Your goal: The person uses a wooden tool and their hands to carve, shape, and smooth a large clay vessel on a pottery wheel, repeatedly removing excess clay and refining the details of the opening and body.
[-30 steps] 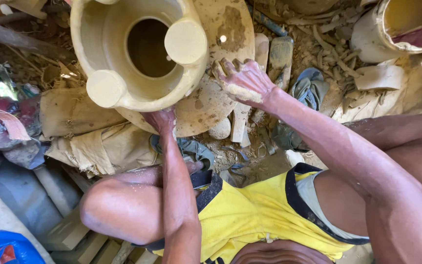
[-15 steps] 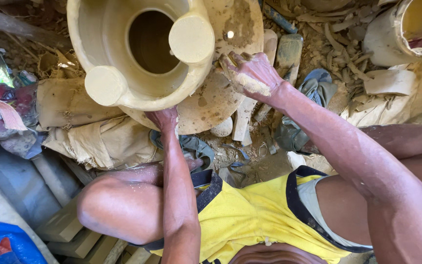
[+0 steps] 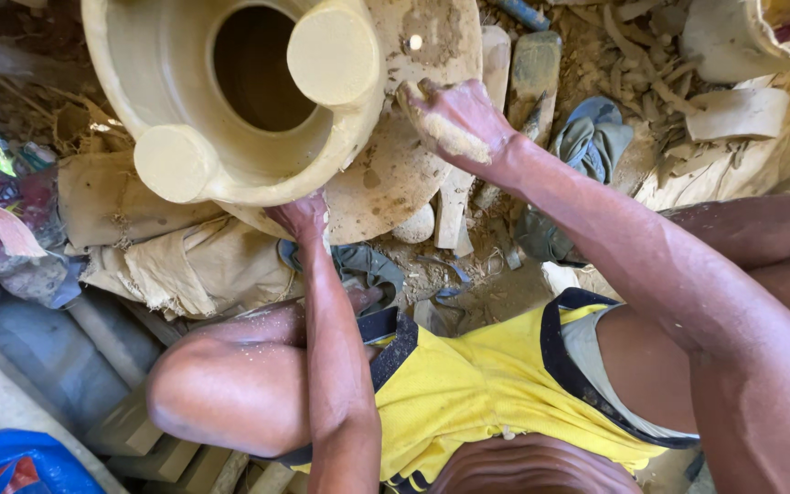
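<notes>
A pale clay pot (image 3: 185, 110) with thick walls and two round knobs on its rim stands on a round clay-smeared wheel disc (image 3: 395, 174). My left hand (image 3: 299, 215) reaches under the pot's near wall, and its fingers are hidden there. My right hand (image 3: 454, 119), coated in wet clay, lies on the disc just right of the pot with fingers bent. I cannot tell if it grips anything. My knee (image 3: 230, 384) and yellow shorts (image 3: 468, 375) are below.
Rough sacking (image 3: 166, 247) lies left of the wheel. A grey cloth (image 3: 587, 137) and clay scraps (image 3: 660, 82) are on the ground at right. A bucket (image 3: 779, 37) stands at top right. Wooden planks (image 3: 121, 430) and a blue bag (image 3: 11, 462) sit at bottom left.
The view has shifted so that the pot sits higher and nearer. My right hand has stayed on the disc beside the pot, and my left hand remains under the pot's near wall.
</notes>
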